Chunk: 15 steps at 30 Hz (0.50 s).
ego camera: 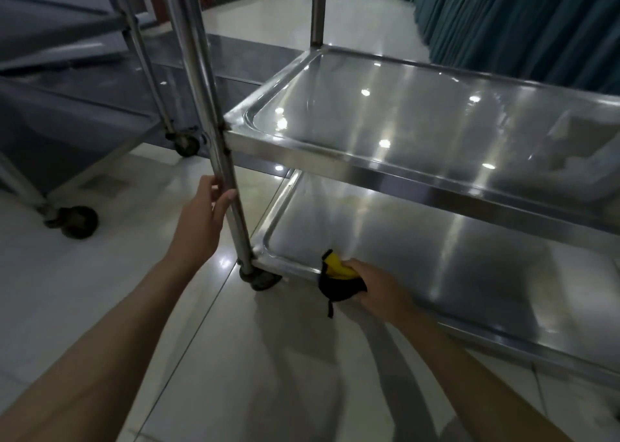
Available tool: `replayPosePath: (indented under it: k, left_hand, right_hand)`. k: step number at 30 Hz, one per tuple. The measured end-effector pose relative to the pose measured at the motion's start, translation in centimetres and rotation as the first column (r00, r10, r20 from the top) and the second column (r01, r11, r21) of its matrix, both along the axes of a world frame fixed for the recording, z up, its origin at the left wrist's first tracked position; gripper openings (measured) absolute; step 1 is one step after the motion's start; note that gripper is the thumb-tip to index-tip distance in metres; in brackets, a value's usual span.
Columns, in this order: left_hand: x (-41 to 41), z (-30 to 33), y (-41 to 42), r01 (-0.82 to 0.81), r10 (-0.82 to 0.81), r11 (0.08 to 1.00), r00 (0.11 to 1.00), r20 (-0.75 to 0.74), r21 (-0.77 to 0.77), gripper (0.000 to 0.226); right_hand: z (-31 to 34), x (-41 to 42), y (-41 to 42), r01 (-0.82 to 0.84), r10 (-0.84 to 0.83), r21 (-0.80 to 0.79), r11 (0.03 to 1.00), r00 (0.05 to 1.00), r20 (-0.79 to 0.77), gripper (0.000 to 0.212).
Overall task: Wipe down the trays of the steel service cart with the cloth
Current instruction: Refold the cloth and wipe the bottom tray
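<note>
Underfoot, glossy pale floor tiles (pixel 100 290); teal curtains (pixel 520 22) beyond.

Glossy pale tiled floor (pixel 110 284) mirrors ceiling lights; pleated teal curtains (pixel 523 22) line the right side, a second wheeled steel trolley (pixel 67 116) left.

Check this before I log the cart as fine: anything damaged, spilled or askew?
Nothing stands out. Both the middle tray and the bottom tray look level and unspilled; the cloth sits in the right hand.
</note>
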<state>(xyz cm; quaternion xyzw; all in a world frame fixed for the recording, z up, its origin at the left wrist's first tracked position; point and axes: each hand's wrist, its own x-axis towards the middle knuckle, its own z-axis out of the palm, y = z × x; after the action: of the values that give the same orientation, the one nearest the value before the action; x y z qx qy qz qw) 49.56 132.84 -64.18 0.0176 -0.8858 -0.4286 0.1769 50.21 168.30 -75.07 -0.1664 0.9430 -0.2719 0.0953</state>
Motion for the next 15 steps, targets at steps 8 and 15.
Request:
replayPosePath:
  k: [8, 15]
  left_hand:
    - [0.4, 2.1, -1.0, 0.074, -0.058, 0.985, 0.993, 0.100, -0.158, 0.035]
    - [0.0, 1.4, -1.1, 0.059, -0.044, 0.987, 0.994, 0.100, -0.147, 0.026]
  right_hand:
    - [2.5, 2.4, 1.3, 0.065, -0.065, 0.009, 0.998, 0.997, 0.042, 0.061]
    - [2.9, -2.2, -10.6, -0.033, 0.026, 0.083, 0.996, 0.996, 0.085, 0.052]
